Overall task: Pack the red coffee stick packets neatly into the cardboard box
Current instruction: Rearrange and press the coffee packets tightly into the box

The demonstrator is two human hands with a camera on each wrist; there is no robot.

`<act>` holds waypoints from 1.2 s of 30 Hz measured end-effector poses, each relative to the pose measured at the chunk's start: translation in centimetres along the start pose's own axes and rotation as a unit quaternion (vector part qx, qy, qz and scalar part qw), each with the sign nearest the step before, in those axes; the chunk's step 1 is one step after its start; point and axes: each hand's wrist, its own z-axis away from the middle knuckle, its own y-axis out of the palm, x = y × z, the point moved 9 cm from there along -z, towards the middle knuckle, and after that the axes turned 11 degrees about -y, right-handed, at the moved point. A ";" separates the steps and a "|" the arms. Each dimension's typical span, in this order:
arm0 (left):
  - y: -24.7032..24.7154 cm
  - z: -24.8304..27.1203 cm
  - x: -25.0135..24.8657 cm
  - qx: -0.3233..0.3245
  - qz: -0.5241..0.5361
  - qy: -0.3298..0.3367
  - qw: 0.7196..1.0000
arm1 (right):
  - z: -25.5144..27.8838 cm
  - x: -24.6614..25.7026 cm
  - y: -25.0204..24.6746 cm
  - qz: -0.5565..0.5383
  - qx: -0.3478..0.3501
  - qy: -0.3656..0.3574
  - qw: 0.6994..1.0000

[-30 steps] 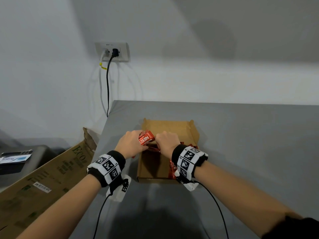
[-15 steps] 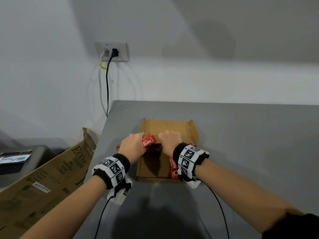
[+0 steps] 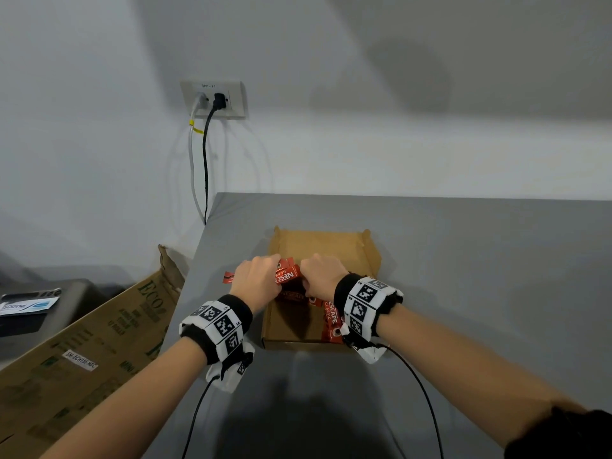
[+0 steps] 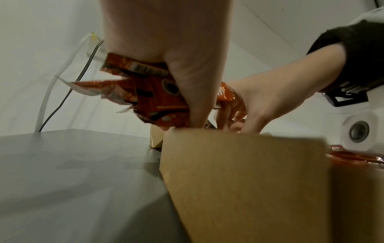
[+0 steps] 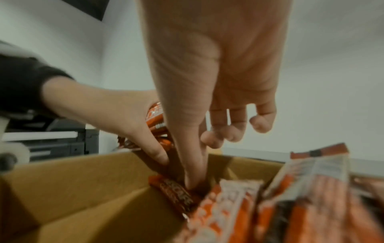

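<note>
Change since earlier frames: the left hand [image 3: 256,282] and its bunch of red coffee stick packets [image 3: 287,276] sit slightly farther left over the box's left wall, and the packet tails that poke out past the left hand over the table [image 3: 463,276] were hidden a second ago. Right hand [image 3: 320,275] stays over the box middle; cardboard box [image 3: 371,256] unmoved.

Left hand: fingers and thumb curled tight round the bunch of packets, held above the left wall of the box. Right wrist view shows the thumb pressed along the bunch.

Right hand [image 5: 212,69]: thumb and forefinger reach down to pinch the near end of the same bunch inside the box; other fingers [image 5: 261,121] hang loosely curled and free.

Packets, held: glossy red-orange foil sticks, white "NESCAFE" lettering, barcode and crimped ends visible in left wrist view [image 4: 145,92]; crumpled and fanned, not aligned.

Packets, loose [image 3: 332,321]: several lie along the near right side of the box, lengthwise, overlapping.

Box: shallow, brown, open-topped, on the grey table, near its left edge; left part of the floor bare.

Beside the table, left: large printed carton [image 3: 82,352], leaning.
</note>
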 end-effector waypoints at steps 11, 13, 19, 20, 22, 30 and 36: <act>0.1 -0.3 1.6 0.005 0.081 -0.053 0.995 | -1.0 0.2 1.7 0.079 0.052 0.001 0.995; 0.2 -0.3 1.5 0.013 0.073 -0.054 0.996 | -0.9 0.1 1.7 0.074 0.048 0.009 0.996; 0.3 -0.5 1.5 0.025 0.073 -0.052 0.996 | -1.1 0.4 2.6 0.087 0.081 0.001 0.993; 0.4 -0.5 1.4 0.025 0.074 -0.051 0.996 | -1.2 0.5 2.7 0.094 0.082 0.001 0.992; 0.4 -0.5 1.4 0.027 0.076 -0.050 0.996 | -1.3 0.6 2.7 0.089 0.084 0.004 0.992; 0.3 -0.4 2.0 0.037 0.133 -0.060 0.989 | -0.3 -0.1 0.2 -0.090 -0.026 0.024 0.995; -0.5 -0.1 1.7 0.022 0.167 -0.044 0.985 | -0.4 0.0 0.1 -0.017 -0.034 0.040 0.998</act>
